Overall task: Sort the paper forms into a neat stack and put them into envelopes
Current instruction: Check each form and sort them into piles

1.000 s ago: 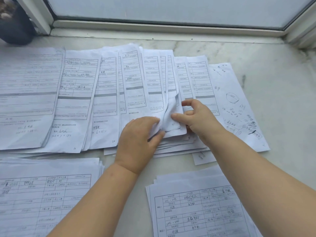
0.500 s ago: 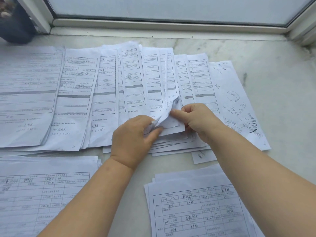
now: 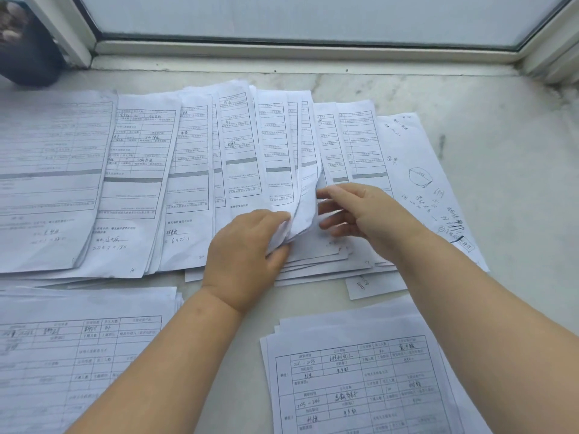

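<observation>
Printed paper forms lie fanned out in an overlapping row across the marble sill. My left hand pinches the lifted lower corners of a few sheets near the middle of the fan, bending them up. My right hand is just right of those lifted sheets, thumb and fingers loosely spread, fingertips under or against the raised paper. A sheet with handwritten notes and a drawn circle lies at the fan's right end. No envelope is visible.
A stack of forms sits near me at the lower right, another stack at the lower left. A small paper slip pokes out under the fan. A window frame borders the back; a dark object stands at the far left.
My left hand has lifted the pinched sheet corners higher. My right hand has opened and shifted slightly right, away from pinching the corner.
</observation>
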A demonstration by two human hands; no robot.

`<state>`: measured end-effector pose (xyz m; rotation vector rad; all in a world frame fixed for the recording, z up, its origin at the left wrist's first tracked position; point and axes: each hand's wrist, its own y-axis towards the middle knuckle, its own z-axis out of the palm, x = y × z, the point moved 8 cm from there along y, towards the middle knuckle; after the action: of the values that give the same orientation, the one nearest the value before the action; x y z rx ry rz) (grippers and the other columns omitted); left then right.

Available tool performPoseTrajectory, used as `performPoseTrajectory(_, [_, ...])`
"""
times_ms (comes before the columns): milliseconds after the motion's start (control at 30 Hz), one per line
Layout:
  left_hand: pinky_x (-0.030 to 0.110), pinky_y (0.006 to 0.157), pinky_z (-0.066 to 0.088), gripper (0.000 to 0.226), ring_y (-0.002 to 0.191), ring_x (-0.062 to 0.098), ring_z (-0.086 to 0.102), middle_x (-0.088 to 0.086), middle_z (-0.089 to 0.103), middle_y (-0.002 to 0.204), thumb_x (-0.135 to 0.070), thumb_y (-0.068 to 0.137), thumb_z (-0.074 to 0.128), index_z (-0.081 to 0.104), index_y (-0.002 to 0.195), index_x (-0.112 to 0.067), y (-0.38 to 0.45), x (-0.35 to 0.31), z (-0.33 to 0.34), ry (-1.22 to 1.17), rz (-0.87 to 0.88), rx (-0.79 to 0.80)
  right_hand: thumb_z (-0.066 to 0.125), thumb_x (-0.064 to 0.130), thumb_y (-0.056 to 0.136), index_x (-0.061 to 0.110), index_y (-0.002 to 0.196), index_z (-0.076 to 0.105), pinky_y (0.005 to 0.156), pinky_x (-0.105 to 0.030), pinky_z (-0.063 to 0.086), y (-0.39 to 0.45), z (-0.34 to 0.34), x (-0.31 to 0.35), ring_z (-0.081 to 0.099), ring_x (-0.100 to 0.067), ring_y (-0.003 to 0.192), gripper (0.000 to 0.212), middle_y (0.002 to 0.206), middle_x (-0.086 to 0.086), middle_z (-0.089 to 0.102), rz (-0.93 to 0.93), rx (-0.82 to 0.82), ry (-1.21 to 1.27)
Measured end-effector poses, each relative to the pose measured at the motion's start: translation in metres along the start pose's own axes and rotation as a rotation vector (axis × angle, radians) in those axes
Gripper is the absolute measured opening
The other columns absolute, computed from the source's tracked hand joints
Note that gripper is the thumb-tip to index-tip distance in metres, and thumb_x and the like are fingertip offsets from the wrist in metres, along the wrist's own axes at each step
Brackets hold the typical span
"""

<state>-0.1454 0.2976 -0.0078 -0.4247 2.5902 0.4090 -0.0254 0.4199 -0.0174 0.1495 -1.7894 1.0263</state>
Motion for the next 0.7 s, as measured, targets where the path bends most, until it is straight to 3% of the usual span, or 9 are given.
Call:
performPoseTrajectory(100, [0.032,0.064,0.051,0.050,0.087,0.025,0.066,-0.003,0.069,0.105,-0.027,0.081,0.046,0.047,0.131,-0.028,0.000,0.001,-0.003,-0.041,-0.002,-0.018,0.049,0.018,0.100,0.021,0.093,0.068,0.066,-0.024,0.055,-0.008,-0.028,-0.009,0.064,-0.013,0.069,0.020,0.088,-0.004,0.070,-0.013,-0.146,0.005])
performPoseTrajectory(200, [0.033,0.053,0.052,0.074,0.081,0.027,0.065,0.001,0.059,0.127,-0.007,0.079,0.051,0.022,0.143,-0.033,0.001,-0.008,-0.003,-0.126,0.060,0.012,0.049,0.012,0.099,0.017,0.093,0.066,0.068,-0.026,0.056,-0.017,-0.049,-0.027,0.064,-0.013,0.068,0.019,0.084,-0.006,0.069,0.065,-0.254,0.025])
performPoseTrajectory(300, [0.028,0.043,0.042,0.082,0.064,0.030,0.056,0.010,0.045,0.140,0.010,0.079,0.049,0.026,0.142,-0.037,0.006,-0.014,-0.006,-0.067,0.118,0.022,0.052,0.013,0.098,0.013,0.092,0.066,0.070,-0.027,0.057,-0.022,-0.052,-0.039,0.066,-0.014,0.069,0.015,0.082,-0.007,0.070,0.148,-0.248,0.024])
performPoseTrajectory(367, [0.025,0.042,0.035,0.066,0.058,0.026,0.053,0.008,0.058,0.116,-0.001,0.079,0.047,0.039,0.135,-0.036,0.005,-0.018,0.000,0.076,0.169,0.070,0.056,0.015,0.096,0.012,0.090,0.066,0.069,-0.028,0.057,-0.022,-0.048,-0.041,0.067,-0.015,0.066,0.012,0.079,-0.007,0.072,0.180,-0.195,-0.026])
performPoseTrajectory(433, [0.026,0.042,0.038,0.045,0.057,0.024,0.056,0.000,0.058,0.085,-0.028,0.083,0.044,0.046,0.127,-0.034,0.004,-0.021,0.003,0.124,0.152,0.108,0.061,0.016,0.093,0.010,0.094,0.068,0.068,-0.030,0.057,-0.020,-0.040,-0.041,0.065,-0.015,0.064,0.009,0.080,-0.008,0.072,0.202,-0.125,-0.084])
performPoseTrajectory(533, [0.029,0.050,0.045,0.052,0.064,0.023,0.062,-0.003,0.063,0.085,-0.060,0.077,0.052,0.053,0.121,-0.032,0.004,-0.021,0.007,0.109,0.082,0.135,0.066,0.011,0.089,0.009,0.098,0.069,0.067,-0.031,0.057,-0.016,-0.031,-0.038,0.065,-0.019,0.066,0.010,0.084,-0.012,0.072,0.228,-0.052,-0.112])
performPoseTrajectory(633, [0.027,0.053,0.041,0.050,0.069,0.025,0.063,-0.002,0.063,0.084,-0.055,0.072,0.070,0.057,0.115,-0.031,0.003,-0.022,0.009,0.127,0.080,0.123,0.063,0.003,0.089,0.010,0.087,0.070,0.065,-0.030,0.057,-0.013,-0.028,-0.037,0.066,-0.020,0.067,0.010,0.079,-0.010,0.072,0.237,-0.028,-0.114])
performPoseTrajectory(700, [0.027,0.051,0.040,0.041,0.064,0.024,0.061,-0.003,0.059,0.078,-0.047,0.075,0.070,0.054,0.111,-0.033,0.004,-0.021,0.007,0.118,0.072,0.100,0.060,0.003,0.091,0.010,0.085,0.069,0.066,-0.030,0.056,-0.012,-0.028,-0.037,0.065,-0.019,0.066,0.013,0.076,-0.009,0.071,0.236,-0.020,-0.094])
